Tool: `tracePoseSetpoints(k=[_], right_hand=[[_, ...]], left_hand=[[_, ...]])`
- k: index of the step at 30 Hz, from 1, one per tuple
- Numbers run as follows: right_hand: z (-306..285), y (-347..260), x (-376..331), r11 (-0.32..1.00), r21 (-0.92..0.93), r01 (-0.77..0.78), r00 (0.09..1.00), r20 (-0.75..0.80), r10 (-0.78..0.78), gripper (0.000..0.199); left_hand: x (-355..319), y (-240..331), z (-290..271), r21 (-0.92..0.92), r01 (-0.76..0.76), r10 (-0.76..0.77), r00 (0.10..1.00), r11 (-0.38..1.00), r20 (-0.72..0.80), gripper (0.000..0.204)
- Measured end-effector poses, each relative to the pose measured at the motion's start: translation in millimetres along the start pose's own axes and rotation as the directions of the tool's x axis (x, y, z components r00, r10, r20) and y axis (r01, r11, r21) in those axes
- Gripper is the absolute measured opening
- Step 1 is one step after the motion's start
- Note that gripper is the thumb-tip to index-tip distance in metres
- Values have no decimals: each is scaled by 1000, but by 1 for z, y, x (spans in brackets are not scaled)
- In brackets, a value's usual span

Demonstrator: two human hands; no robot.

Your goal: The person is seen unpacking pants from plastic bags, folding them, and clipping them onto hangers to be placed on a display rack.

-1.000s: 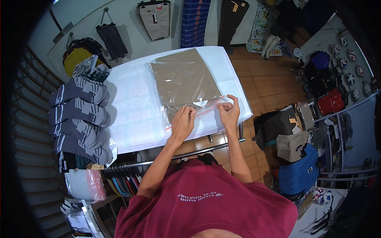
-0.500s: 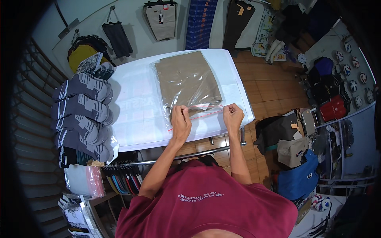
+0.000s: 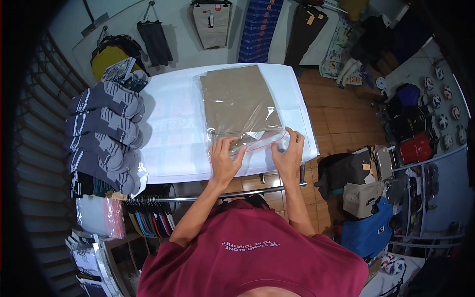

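A folded brown garment (image 3: 237, 94) lies inside a clear plastic bag (image 3: 269, 114) on the white table. The bag's near end bears a red seal strip (image 3: 262, 144) and points toward me. My left hand (image 3: 226, 161) rests at the left part of this end, its fingers and thumb spread apart on the plastic. At the right end of the strip is my right hand (image 3: 288, 156), with thumb and forefinger apart and touching the bag's edge. A small white piece (image 3: 256, 134) shows through the plastic by the garment's near edge.
Stacked grey socks (image 3: 104, 116) fill the table's left end. Along the near side runs a metal rail (image 3: 198, 199) with hanging clothes (image 3: 153, 222). Bags and folded clothes (image 3: 363, 198) stand to the right, above a tiled floor (image 3: 331, 123). Trousers (image 3: 211, 22) hang on the far wall.
Both hands have gone from closed pinches at the bag's near end to spread fingers. The bag's end now lies flatter, with the strip slanting between the hands. The view has shifted slightly.
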State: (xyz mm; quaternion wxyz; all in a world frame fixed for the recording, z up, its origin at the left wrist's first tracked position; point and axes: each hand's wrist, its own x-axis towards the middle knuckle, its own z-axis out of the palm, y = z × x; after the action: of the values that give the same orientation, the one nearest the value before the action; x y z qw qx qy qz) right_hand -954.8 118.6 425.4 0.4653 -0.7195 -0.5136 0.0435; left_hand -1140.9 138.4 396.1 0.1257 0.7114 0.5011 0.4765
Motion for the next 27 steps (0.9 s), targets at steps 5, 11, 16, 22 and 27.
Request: tracePoseSetpoints(k=[5, 11, 16, 22, 27], right_hand=[[7, -16, 6, 864, -111, 491, 853, 266, -450, 37], [35, -20, 25, 739, 242, 629, 524, 570, -633, 16], [41, -19, 38, 760, 329, 560, 516, 579, -631, 13], [33, -31, 40, 716, 420, 558, 420, 601, -680, 8], [50, -19, 50, 579, 521, 627, 232, 584, -778, 9]], left_hand=[[-16, 4, -23, 231, 198, -202, 979, 953, -6, 71], [-31, 4, -22, 257, 369, -352, 929, 893, -112, 86], [-41, 17, -19, 228, 469, -428, 880, 853, -208, 99], [-45, 16, -8, 185, 597, -516, 783, 781, -347, 102], [-50, 36, 5, 151, 637, -563, 750, 756, -346, 101]])
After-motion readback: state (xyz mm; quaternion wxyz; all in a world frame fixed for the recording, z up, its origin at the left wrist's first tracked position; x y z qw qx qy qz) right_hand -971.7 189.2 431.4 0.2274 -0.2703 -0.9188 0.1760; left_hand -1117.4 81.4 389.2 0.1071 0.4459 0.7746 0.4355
